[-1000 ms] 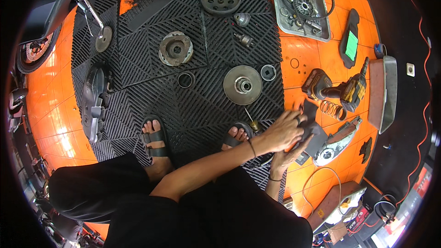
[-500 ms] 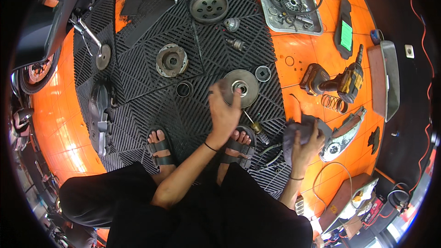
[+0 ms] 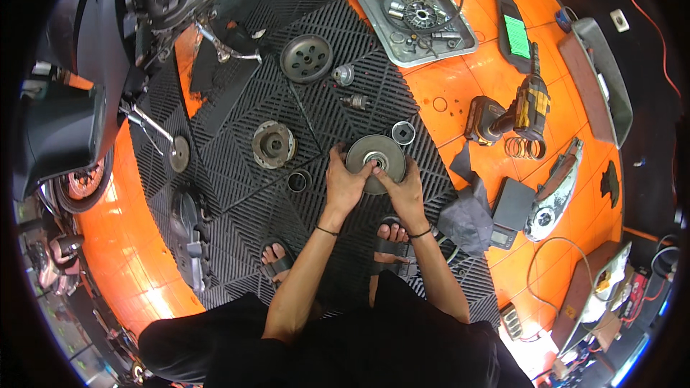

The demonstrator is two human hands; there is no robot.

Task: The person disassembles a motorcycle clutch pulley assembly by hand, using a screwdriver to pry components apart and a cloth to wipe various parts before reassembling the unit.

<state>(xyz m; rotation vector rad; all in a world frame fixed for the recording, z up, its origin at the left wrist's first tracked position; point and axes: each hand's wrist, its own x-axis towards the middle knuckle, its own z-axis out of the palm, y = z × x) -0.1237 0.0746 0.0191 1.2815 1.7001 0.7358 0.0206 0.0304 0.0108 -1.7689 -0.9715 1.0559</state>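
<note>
My left hand (image 3: 345, 183) and my right hand (image 3: 402, 194) grip a round metal pulley disc (image 3: 377, 149) from both sides, thumbs at its central hub, over the black rubber mat (image 3: 237, 194). A socket (image 3: 403, 133) sits just above the disc, a metal ring (image 3: 299, 180) to its left and a thick round hub part (image 3: 274, 144) farther left. To the right lie a dark cloth (image 3: 467, 219), a small scale (image 3: 512, 212) and a scuffed metal cover (image 3: 550, 197).
Around them are a tray of parts (image 3: 460, 47), a drill (image 3: 530, 104), a coil spring (image 3: 524, 147), a slotted pulley (image 3: 306, 58), a black plastic cover (image 3: 185, 237), a scooter (image 3: 72, 122), an oblong bin (image 3: 611, 111) and a cable (image 3: 532, 259). My sandalled feet are below my hands.
My right hand has left the dark cloth at the right and now holds the disc with my left hand, which had reached it from the cloth. The view has shifted, showing more scooter.
</note>
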